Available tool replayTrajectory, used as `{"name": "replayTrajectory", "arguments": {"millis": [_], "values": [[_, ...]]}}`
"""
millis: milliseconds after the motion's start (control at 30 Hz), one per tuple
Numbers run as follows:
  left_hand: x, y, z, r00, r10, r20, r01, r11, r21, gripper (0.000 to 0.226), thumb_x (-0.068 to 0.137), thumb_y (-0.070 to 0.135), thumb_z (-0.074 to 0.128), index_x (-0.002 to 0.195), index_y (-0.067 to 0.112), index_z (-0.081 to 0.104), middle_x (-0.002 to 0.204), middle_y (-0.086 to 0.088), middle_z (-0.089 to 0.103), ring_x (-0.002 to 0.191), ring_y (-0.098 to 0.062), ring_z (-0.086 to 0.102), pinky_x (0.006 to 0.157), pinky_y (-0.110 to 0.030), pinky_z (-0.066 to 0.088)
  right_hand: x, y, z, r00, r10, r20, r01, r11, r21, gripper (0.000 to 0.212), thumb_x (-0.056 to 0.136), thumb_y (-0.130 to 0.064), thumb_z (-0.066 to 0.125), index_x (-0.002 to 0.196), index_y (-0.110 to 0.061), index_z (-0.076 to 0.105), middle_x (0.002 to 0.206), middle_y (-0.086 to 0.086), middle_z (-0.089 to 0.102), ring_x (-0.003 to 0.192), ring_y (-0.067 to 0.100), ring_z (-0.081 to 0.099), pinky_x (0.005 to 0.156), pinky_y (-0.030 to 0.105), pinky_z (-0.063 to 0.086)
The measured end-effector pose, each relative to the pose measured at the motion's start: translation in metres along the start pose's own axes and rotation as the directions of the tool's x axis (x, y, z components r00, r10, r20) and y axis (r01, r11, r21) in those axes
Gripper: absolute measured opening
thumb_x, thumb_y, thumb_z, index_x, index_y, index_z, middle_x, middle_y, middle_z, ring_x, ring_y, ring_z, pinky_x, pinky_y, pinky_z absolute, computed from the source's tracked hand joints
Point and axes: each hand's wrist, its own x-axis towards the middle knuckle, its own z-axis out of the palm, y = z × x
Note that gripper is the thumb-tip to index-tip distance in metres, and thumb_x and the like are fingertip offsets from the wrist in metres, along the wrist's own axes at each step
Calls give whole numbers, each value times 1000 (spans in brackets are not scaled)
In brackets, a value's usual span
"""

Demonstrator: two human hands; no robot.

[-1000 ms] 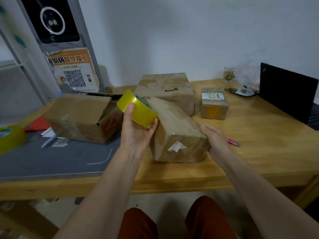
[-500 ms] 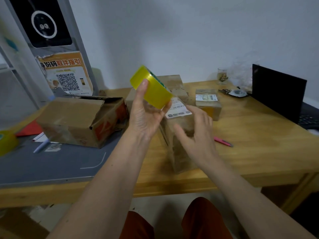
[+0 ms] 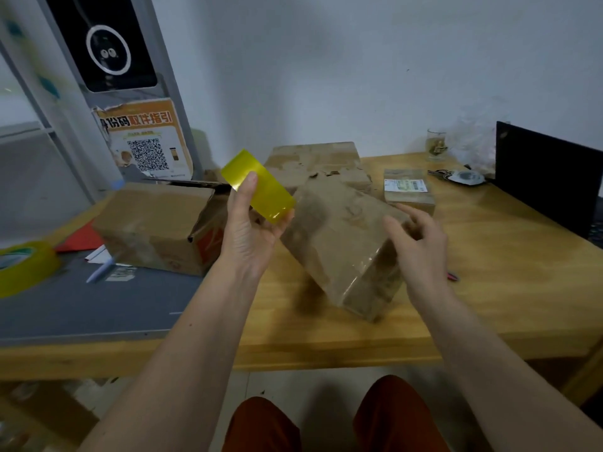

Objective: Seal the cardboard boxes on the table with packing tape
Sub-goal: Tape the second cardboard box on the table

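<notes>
- Head view: fingers and thumb of the left hand (image 3: 253,236) clamp the yellow tape roll (image 3: 257,190) at 11 o'clock of the tilted box (image 3: 342,243)
- Right hand (image 3: 414,243), fingers loosely spread, steadies that box at its 3 o'clock
- Judged step: positioning before taping; next, find the tape's free end

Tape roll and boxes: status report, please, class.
Left hand grips yellow tape roll, raised. Right hand open on tilted box. No tape applied yet. Nothing in the way.
</notes>
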Motion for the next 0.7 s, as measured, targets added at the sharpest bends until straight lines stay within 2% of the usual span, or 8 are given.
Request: {"name": "replayTrajectory", "arguments": {"millis": [67,133,233,367,533,700], "values": [[1,1,0,1000,-17,5,17,1000,-20,74,73,40,73,140,20,49,131,-12,55,112,-31,60,71,-35,58,-2,7,3,990,139,18,-140,976,167,38,85,-40,66,122,-32,60,126,-2,51,112,15,53,93,40,50],[1,1,0,999,-34,4,35,999,-10,73,72,40,72,139,21,49,131,-12,55,114,-31,59,71,-35,58,-9,12,6,976,210,52,-216,941,258,34,89,-34,64,121,-21,63,117,-1,59,107,16,57,83,33,50],[-1,0,-2,999,-45,4,45,999,22,73,72,41,71,139,23,49,133,-11,54,119,-31,57,72,-35,58,-16,18,8,956,288,47,-286,893,347,21,92,-28,61,103,-12,68,98,0,65,94,17,59,73,29,46],[-1,2,-9,999,-31,-12,31,999,12,72,74,40,70,140,24,47,129,-9,55,110,-27,60,71,-35,59,-16,21,8,906,423,-1,-376,808,453,26,91,-29,63,112,-16,67,104,-1,65,95,14,58,70,28,44],[0,-1,-12,999,-32,-23,33,999,33,59,85,38,71,138,24,48,138,-11,52,116,-29,58,77,-37,59,-16,21,6,911,412,0,-365,806,465,23,93,-26,59,111,-14,67,100,-3,64,91,12,57,68,27,41],[-2,-5,-9,995,-93,-26,95,990,107,47,90,38,62,134,26,50,127,-8,56,112,-27,59,72,-34,59,-11,26,0,901,425,85,-423,820,385,19,92,-30,59,104,-18,68,103,-2,65,97,14,57,74,32,43]]}}
